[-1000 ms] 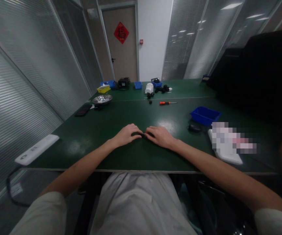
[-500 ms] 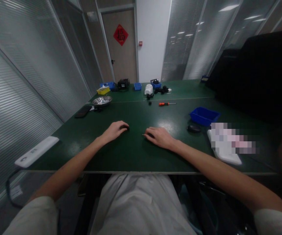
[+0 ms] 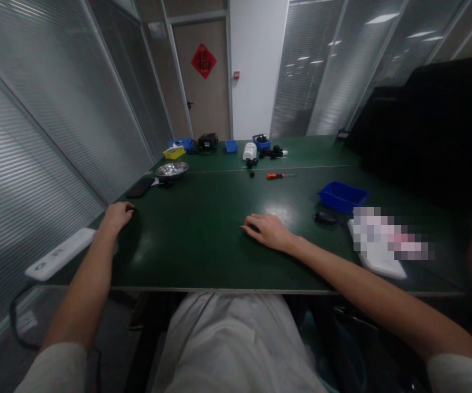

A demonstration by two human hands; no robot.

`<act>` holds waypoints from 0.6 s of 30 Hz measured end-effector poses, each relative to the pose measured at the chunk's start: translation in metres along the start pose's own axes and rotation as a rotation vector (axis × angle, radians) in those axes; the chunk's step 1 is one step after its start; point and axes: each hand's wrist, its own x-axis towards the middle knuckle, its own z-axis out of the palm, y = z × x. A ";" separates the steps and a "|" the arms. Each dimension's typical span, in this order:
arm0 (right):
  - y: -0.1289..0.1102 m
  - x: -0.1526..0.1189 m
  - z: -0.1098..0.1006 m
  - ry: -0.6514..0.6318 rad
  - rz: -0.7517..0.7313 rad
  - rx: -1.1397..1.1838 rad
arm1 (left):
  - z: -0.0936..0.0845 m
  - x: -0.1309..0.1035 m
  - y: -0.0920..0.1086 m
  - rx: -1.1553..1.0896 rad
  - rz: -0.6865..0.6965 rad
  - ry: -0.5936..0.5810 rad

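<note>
Head view: right hand (image 3: 254, 226) grips thin piece (image 3: 241, 226); black items (image 3: 261, 138) in blue basket (image 3: 263, 146).

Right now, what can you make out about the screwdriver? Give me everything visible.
The screwdriver has an orange-red and black handle, plastic-looking, and a thin, metallic-looking shaft. It lies crosswise on the green table, just nearer than the pale seam, shaft pointing right. Neither the left hand nor the right hand touches it. Its tip shape is too small to tell.
</note>
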 end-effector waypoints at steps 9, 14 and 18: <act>0.000 -0.001 -0.001 0.003 -0.008 0.023 | -0.003 -0.009 0.004 0.020 -0.108 0.060; 0.000 0.000 -0.001 0.003 -0.007 0.021 | -0.002 -0.013 -0.002 0.018 -0.109 0.108; 0.000 0.000 -0.002 -0.002 -0.006 0.019 | -0.001 -0.013 -0.003 0.029 -0.101 0.129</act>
